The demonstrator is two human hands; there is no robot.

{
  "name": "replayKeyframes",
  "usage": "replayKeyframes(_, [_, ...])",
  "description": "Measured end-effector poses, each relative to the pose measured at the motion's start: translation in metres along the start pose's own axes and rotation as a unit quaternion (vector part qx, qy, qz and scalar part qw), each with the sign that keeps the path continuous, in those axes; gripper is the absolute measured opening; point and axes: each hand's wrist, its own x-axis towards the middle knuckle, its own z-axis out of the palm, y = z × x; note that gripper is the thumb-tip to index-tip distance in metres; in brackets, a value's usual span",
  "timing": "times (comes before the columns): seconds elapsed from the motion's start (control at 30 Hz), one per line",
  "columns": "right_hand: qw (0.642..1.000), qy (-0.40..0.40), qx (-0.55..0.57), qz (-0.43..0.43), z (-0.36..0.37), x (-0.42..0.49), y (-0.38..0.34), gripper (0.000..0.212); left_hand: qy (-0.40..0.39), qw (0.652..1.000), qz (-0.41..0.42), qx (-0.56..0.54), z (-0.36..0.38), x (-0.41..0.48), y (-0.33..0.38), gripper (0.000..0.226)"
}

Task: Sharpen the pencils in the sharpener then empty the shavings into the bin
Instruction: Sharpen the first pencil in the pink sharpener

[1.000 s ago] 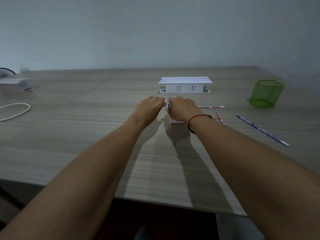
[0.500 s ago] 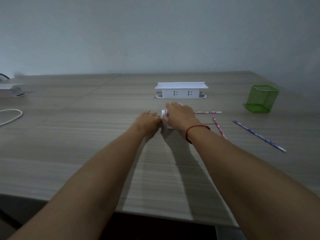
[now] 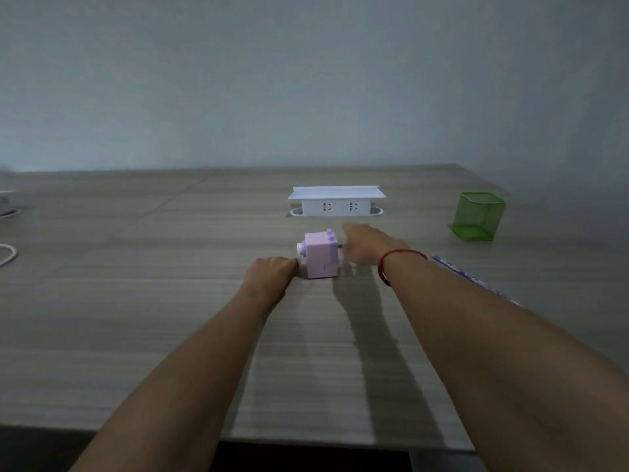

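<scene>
A lilac box-shaped sharpener (image 3: pixel 320 257) stands on the wooden table (image 3: pixel 170 318), with a white knob on its left side and a short grey shaft on its right. My left hand (image 3: pixel 272 271) lies on the table with curled fingers touching the sharpener's lower left corner. My right hand (image 3: pixel 365 245), with a red string at the wrist, hovers just right of the sharpener. It is blurred, its fingers are spread and I see nothing in it. A blue patterned pencil (image 3: pixel 466 275) lies to the right, partly hidden by my right forearm. The green mesh bin (image 3: pixel 478 216) stands at the far right.
A white socket box (image 3: pixel 337 201) sits raised from the table right behind the sharpener. A white cable (image 3: pixel 8 255) loops in at the left edge, with a grey object behind it. The table's front edge runs near the bottom of the view.
My right hand has come off the sharpener and moved to its right, so the sharpener now shows. My left hand slid down to its lower left corner. The camera has tilted upward.
</scene>
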Motion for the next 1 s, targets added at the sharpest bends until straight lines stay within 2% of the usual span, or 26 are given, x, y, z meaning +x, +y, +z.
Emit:
replayKeyframes(0.1, [0.994, -0.004, -0.108, -0.006, 0.017, -0.004, 0.008, 0.029, -0.014, 0.999, -0.019, -0.028, 0.0, -0.005, -0.004, 0.021])
replayKeyframes(0.37, [0.989, 0.057, -0.111, -0.078, 0.032, -0.009, 0.01, 0.028, -0.053, 0.98, -0.055, -0.183, -0.026, -0.015, -0.01, 0.026])
replayKeyframes(0.47, [0.988, 0.066, -0.112, -0.084, 0.033, -0.013, 0.014, 0.029, 0.031, 0.968, -0.1, -0.226, -0.049, -0.008, 0.001, 0.047])
replayKeyframes(0.53, [0.988, 0.071, -0.105, -0.088, 0.034, -0.014, 0.016, 0.028, 0.117, 0.95, -0.108, -0.269, -0.062, -0.004, 0.018, 0.038])
replayKeyframes(0.57, [0.988, 0.074, -0.1, -0.091, 0.035, -0.014, 0.017, 0.028, 0.135, 0.943, -0.093, -0.288, -0.066, -0.003, 0.029, 0.03])
replayKeyframes(0.6, [0.988, 0.077, -0.091, -0.095, 0.036, -0.015, 0.018, 0.03, 0.133, 0.942, -0.072, -0.301, -0.067, -0.002, 0.04, 0.025])
replayKeyframes(0.67, [0.988, 0.085, -0.073, -0.104, 0.038, -0.019, 0.018, 0.035, 0.117, 0.942, -0.047, -0.31, -0.06, -0.001, 0.057, 0.032])
replayKeyframes(0.8, [0.981, 0.117, -0.1, -0.118, 0.042, -0.023, 0.02, 0.036, 0.148, 0.944, -0.062, -0.289, -0.042, -0.002, 0.057, 0.051])
replayKeyframes(1.0, [0.957, 0.128, -0.202, -0.162, 0.028, -0.025, 0.04, 0.025, 0.139, 0.944, -0.068, -0.291, -0.049, 0.0, 0.062, 0.034])
